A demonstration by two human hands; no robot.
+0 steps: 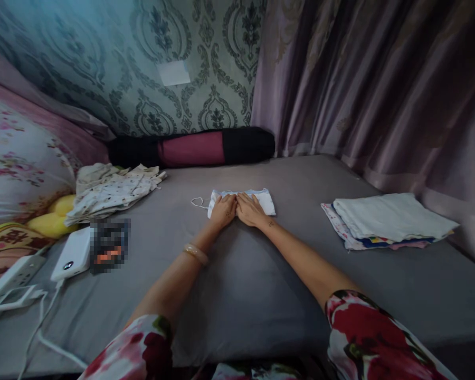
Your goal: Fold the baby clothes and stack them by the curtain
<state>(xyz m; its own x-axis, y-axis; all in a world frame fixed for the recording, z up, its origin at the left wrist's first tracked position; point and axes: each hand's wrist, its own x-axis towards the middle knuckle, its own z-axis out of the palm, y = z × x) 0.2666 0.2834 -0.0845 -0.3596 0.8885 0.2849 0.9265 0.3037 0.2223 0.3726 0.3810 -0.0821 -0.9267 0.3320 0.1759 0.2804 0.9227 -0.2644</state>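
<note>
A small folded white cloth point(266, 202) with a pale blue upper edge lies on the grey sheet point(237, 295), and a thin white string point(198, 202) loops out from its left side. My left hand point(224, 209) rests flat on the left half of the cloth, fingers stretched out. Beside it, my right hand point(250, 209) lies flat on the right half, the fingertips of both hands close together in the middle. Both palms face down and cover much of the cloth. A light bracelet point(196, 254) circles my left wrist.
At right lies a stack of folded cloths point(391, 216). Crumpled spotted fabric point(114, 190), a white power bank point(73, 253), a power strip point(13, 285) and trailing cables point(41, 322) are at left. A black and maroon bolster point(192, 148) lies along the wall.
</note>
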